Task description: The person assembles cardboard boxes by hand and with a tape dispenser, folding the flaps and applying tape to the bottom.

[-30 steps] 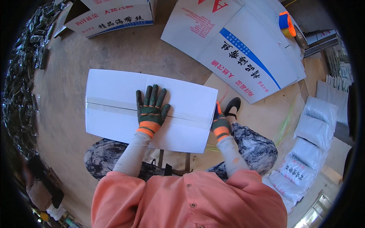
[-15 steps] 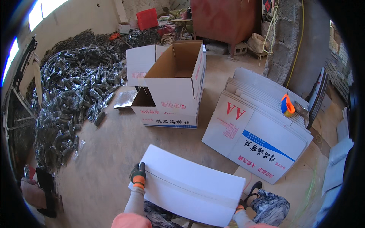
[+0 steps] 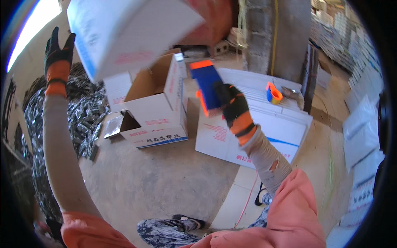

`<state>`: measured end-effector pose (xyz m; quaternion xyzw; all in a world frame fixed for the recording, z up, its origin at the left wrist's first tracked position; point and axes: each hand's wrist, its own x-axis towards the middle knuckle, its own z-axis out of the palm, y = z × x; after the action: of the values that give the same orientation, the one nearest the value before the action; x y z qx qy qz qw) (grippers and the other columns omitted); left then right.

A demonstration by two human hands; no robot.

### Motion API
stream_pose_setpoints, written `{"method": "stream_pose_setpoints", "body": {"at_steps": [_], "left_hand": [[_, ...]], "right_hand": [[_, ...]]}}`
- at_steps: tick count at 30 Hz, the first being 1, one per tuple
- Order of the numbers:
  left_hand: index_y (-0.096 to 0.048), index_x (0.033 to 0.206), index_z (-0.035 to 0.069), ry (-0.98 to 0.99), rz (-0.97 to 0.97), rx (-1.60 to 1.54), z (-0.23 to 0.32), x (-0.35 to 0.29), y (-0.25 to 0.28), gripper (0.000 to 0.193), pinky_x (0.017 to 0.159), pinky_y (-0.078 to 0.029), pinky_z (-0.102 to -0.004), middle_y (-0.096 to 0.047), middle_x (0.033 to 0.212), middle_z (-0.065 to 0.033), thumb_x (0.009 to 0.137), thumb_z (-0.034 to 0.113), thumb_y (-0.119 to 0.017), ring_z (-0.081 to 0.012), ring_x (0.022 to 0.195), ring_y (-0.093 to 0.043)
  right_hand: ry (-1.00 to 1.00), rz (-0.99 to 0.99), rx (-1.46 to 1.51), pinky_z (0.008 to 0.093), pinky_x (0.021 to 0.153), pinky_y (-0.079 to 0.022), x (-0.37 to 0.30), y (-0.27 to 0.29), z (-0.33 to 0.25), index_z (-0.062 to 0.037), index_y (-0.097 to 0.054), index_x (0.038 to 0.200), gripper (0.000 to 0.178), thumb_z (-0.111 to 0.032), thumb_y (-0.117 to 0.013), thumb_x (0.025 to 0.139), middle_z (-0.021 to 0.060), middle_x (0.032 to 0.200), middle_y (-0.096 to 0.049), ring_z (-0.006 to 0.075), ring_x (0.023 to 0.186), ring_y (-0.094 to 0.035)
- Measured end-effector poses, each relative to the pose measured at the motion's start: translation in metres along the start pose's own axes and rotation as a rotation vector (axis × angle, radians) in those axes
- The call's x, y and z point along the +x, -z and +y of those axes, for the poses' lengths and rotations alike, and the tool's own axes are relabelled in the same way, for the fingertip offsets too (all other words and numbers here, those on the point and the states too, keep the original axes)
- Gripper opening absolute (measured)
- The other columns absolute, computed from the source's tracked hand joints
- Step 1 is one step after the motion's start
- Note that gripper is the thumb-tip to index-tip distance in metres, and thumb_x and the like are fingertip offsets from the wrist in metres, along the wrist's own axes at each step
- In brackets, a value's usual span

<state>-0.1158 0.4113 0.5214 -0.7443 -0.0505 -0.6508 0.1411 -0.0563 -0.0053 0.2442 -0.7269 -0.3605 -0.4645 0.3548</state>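
The person's left hand (image 3: 59,58) is up high with its fingers spread out, and it is not gripping anything. A big white box (image 3: 128,37) is right beside it, at the top of the view. The box is blurry, and one cannot tell if the fingers touch it. The right hand (image 3: 233,107) is wrapped around a blue and orange tool (image 3: 206,84) and holds it up in front of a stack of flat boxes (image 3: 252,138). Both hands wear dark gloves with orange bands. A second blue and orange tool (image 3: 273,94) lies on top of the stack. Below the white box, a box with brown insides (image 3: 147,113) sits on the floor (image 3: 157,177) side of the room with a lower box (image 3: 161,135) under it. To the left is a heap of shiny dark packs (image 3: 84,120). White bags (image 3: 364,165) are piled up far over on the right.
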Motion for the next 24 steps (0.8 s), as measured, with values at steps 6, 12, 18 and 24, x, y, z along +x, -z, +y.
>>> {"method": "stream_pose_setpoints", "body": {"at_steps": [6,12,18,24], "left_hand": [[-0.05,0.124,0.014,-0.26,-0.295,-0.668,0.22,-0.165,-0.08,0.042,0.091,-0.044,-0.0379,-0.056,0.118,-0.0143,0.084,0.021,-0.06,-0.031,0.107,-0.055],[-0.051,0.124,0.014,-0.549,-1.195,-0.718,0.476,-0.364,-0.165,0.045,0.098,-0.038,-0.0393,-0.052,0.125,-0.0148,0.083,0.03,-0.058,-0.0327,0.114,-0.05],[-0.027,0.141,0.015,-0.504,-1.219,-0.582,0.613,-0.49,-0.233,0.072,0.108,-0.02,-0.0451,-0.027,0.146,-0.0123,0.08,0.039,-0.058,-0.0299,0.134,-0.026],[-0.06,0.109,0.013,-0.835,-1.319,-0.324,0.629,-0.515,-0.2,0.049,0.107,-0.022,-0.0457,-0.052,0.121,-0.0122,0.075,0.048,-0.061,-0.0294,0.12,-0.042]], "right_hand": [[-0.774,-0.035,0.494,0.0269,0.067,-0.048,-0.179,0.097,-0.006,-0.0003,-0.06,0.102,0.023,-0.018,-0.049,0.092,0.0088,0.087,-0.063,0.0162,0.077,-0.06],[-1.521,0.486,0.749,0.0267,0.067,-0.049,-0.242,0.147,0.028,0.0013,-0.059,0.098,0.024,-0.019,-0.048,0.092,0.0051,0.084,-0.062,0.0129,0.076,-0.058],[-1.589,0.371,0.689,0.0235,0.064,-0.046,-0.233,0.175,0.044,-0.0009,-0.06,0.093,0.021,-0.021,-0.055,0.09,0.004,0.082,-0.063,0.0097,0.07,-0.056],[-1.504,0.324,0.609,0.0235,0.058,-0.046,-0.244,0.197,0.06,-0.0008,-0.061,0.094,0.022,-0.022,-0.058,0.089,0.0049,0.077,-0.063,0.0089,0.066,-0.056]]}}
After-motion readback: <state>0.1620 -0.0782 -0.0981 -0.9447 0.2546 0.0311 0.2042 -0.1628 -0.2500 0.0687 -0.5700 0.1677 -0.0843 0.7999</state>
